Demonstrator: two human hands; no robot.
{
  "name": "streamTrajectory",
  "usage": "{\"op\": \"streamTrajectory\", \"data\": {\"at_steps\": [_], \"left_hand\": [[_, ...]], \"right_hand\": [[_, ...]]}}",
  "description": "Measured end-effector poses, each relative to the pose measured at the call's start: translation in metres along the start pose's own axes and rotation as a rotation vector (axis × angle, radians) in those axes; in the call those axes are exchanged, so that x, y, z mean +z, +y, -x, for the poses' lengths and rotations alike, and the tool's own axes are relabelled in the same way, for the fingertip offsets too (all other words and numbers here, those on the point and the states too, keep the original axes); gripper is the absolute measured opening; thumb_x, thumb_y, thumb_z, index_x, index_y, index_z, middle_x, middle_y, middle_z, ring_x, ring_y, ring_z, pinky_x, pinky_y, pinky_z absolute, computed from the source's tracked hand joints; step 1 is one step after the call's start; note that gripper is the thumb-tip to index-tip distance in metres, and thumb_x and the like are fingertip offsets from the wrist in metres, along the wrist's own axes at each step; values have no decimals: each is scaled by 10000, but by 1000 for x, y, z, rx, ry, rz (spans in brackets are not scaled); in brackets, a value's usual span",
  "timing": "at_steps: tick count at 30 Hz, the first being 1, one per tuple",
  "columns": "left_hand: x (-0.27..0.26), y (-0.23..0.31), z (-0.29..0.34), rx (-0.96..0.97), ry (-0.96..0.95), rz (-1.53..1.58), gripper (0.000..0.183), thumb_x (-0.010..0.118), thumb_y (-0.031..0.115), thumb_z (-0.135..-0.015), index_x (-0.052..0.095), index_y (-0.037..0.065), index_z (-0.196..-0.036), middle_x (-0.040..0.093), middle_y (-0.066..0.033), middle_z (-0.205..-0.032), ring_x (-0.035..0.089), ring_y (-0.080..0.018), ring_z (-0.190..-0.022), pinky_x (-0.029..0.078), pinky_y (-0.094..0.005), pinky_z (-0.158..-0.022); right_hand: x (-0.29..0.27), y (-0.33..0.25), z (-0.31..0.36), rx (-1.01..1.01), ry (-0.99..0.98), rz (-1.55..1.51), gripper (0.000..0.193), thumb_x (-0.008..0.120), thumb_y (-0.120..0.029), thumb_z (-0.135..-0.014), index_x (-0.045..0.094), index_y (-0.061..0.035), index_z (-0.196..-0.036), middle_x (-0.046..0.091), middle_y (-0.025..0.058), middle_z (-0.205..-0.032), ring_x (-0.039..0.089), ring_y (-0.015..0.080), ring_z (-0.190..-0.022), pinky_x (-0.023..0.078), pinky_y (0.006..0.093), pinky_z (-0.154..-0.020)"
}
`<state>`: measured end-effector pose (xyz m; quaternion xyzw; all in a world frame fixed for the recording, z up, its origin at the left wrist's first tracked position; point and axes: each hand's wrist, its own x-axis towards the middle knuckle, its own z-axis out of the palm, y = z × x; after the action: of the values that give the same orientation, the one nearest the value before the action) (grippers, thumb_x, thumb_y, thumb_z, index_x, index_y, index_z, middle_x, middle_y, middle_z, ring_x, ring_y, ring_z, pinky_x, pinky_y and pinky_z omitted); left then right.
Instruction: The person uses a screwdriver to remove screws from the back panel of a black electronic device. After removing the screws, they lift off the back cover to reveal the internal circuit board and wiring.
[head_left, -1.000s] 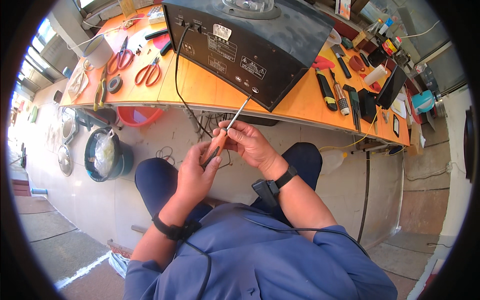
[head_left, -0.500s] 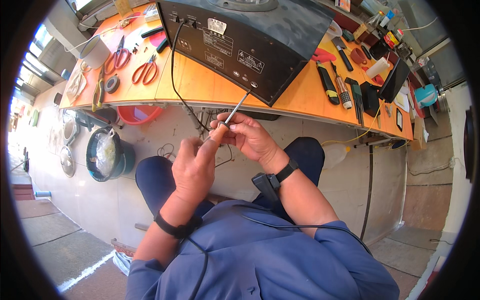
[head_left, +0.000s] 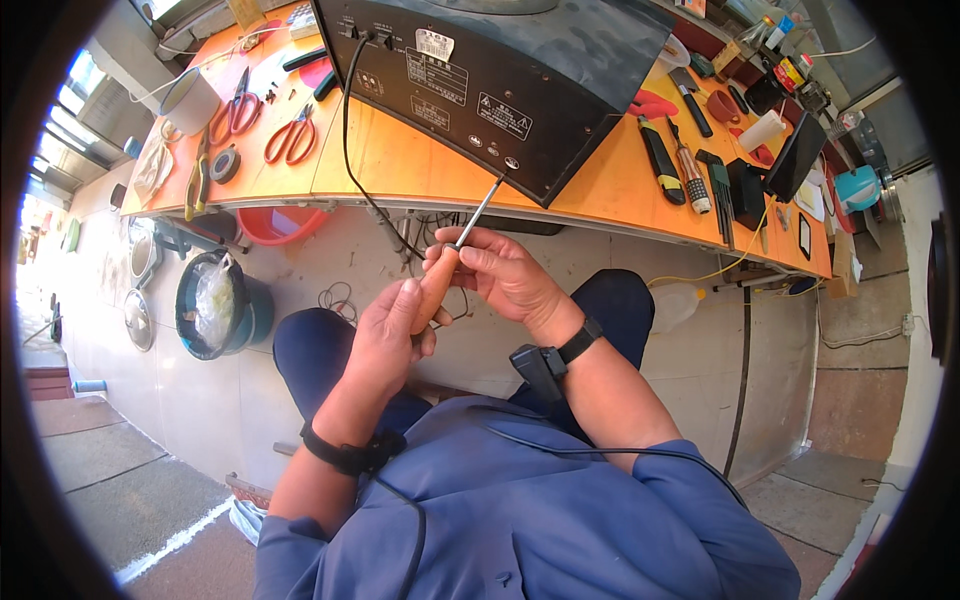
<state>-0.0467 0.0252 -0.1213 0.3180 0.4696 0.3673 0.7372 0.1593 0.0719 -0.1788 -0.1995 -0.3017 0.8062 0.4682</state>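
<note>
A screwdriver (head_left: 437, 287) with an orange-brown handle slants up and away from me. Its shaft tip meets the lower edge of a black appliance's back panel (head_left: 450, 110), close to the panel's right corner. My left hand (head_left: 385, 325) is closed around the rear end of the handle. Thumb and fingers of my right hand (head_left: 512, 275) are closed about the front of the handle, where the shaft begins. The appliance rests tilted on the orange workbench (head_left: 400, 165), and a black power cord (head_left: 347, 140) runs down from its panel.
Scissors (head_left: 290, 140), pliers (head_left: 203, 170) and a roll of black tape (head_left: 225, 164) lie on the bench's left. At right are a utility knife (head_left: 660, 165) and a hex key set (head_left: 718, 195). A bucket (head_left: 255, 310) and a red basin (head_left: 282, 226) stand below.
My left hand has slid back toward the handle's rear end, so more of the handle shows. My right hand and the screwdriver tip have stayed nearly in place.
</note>
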Motion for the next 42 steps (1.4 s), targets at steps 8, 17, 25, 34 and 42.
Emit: {"op": "streamTrajectory", "data": {"at_steps": [8, 17, 25, 34, 42], "left_hand": [[-3, -10, 0, 279, 102, -297, 380, 699, 197, -992, 571, -13, -1281, 647, -86, -1107, 621, -126, -821, 497, -227, -652], [-8, -11, -8, 443, 198, -525, 348, 648, 194, -1022, 593, -14, -1296, 686, -115, -1076, 657, -168, -777, 528, -270, -669], [-9, -5, -7, 77, 18, 27, 357, 502, 276, -1097, 571, -14, -1294, 684, -114, -1078, 641, -120, -722, 458, -212, -566], [-16, -3, -6, 18, -51, 10, 379, 458, 320, -1109, 549, 28, -1332, 689, -112, -1058, 649, -141, -692, 463, -195, -546], [-6, -7, -6, 161, 63, -129, 420, 492, 324, -1102, 494, 3, -1371, 676, -109, -1098, 653, -121, -752, 481, -215, -608]], "right_hand": [[0, 0, -3, -6, 28, 61, 326, 630, -171, -1032, 624, -45, -1333, 689, 118, -1237, 657, 226, -1179, 512, 386, -1068], [0, 1, -8, 6, -17, 2, 352, 583, -152, -1052, 581, -52, -1389, 660, 116, -1311, 640, 222, -1217, 513, 387, -1073], [-1, 5, -6, -1, 6, 44, 345, 615, -159, -1040, 603, -38, -1363, 673, 124, -1273, 648, 233, -1193, 515, 400, -1072], [0, 3, -6, -5, 42, 76, 331, 614, -165, -1043, 622, -44, -1351, 681, 143, -1253, 647, 250, -1195, 512, 423, -1073], [-1, 4, -9, -19, 42, 48, 312, 638, -145, -1030, 632, -31, -1320, 689, 127, -1225, 660, 241, -1155, 528, 404, -1050]]}}
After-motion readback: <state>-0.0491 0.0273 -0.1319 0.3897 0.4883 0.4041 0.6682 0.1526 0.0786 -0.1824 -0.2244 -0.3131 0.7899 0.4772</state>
